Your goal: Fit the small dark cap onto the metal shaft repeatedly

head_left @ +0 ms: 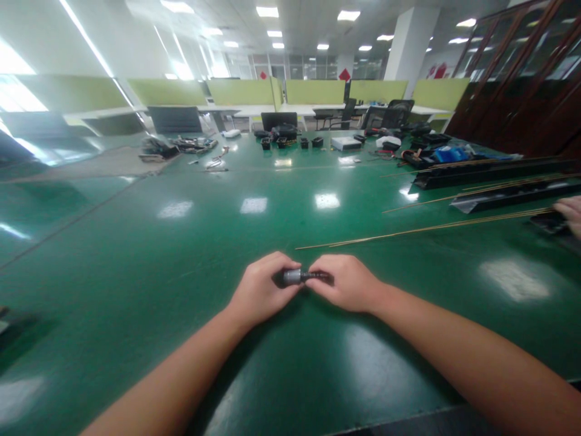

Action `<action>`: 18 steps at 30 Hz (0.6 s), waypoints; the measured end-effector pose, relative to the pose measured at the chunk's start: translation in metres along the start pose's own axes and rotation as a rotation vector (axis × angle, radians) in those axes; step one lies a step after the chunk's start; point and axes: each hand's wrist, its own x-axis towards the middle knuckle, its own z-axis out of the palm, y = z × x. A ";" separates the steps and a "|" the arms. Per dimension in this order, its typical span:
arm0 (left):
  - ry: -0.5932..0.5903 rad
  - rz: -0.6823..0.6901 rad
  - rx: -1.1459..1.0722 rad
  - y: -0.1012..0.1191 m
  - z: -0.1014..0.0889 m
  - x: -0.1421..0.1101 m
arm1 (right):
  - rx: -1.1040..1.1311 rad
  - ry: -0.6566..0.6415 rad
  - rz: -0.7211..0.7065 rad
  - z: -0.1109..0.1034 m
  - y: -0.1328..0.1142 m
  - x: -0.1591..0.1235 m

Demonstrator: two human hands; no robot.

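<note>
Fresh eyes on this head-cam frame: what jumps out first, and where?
At front centre, the left hand and right hand hold a small silver-black part. Around them spreads the glossy green table, with thin rods beyond, running right. At the right edge, another person's hand shows.

Through the head camera I see the left hand [264,287] curled around a small silver-and-black cylinder [293,277] while the right hand [348,280] pinches a dark, slender piece [318,275] at its end, over the green table [218,236]. Beyond, I make out thin gold-coloured rods [408,232] stretching rightward, black channels [481,174], and another person's hand [572,213] at the right edge.
</note>
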 end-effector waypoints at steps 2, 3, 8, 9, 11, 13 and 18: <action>0.008 0.004 0.005 0.001 0.000 0.000 | 0.006 0.007 0.002 0.000 0.001 0.000; 0.010 0.006 0.007 0.001 -0.001 0.001 | 0.008 0.008 0.002 0.000 0.001 0.000; 0.019 0.017 0.012 0.002 -0.001 0.001 | 0.004 0.013 0.008 -0.001 0.001 -0.001; 0.021 0.018 0.014 0.001 -0.001 0.001 | 0.002 0.015 0.011 -0.001 0.001 -0.001; 0.027 0.018 0.021 0.001 -0.001 0.001 | -0.003 0.019 0.017 -0.001 0.000 -0.001; 0.030 0.017 0.024 0.000 -0.001 0.001 | -0.007 0.022 0.023 0.000 0.000 -0.001; 0.030 0.015 0.017 0.001 -0.001 0.001 | -0.005 0.018 0.023 0.000 0.001 -0.001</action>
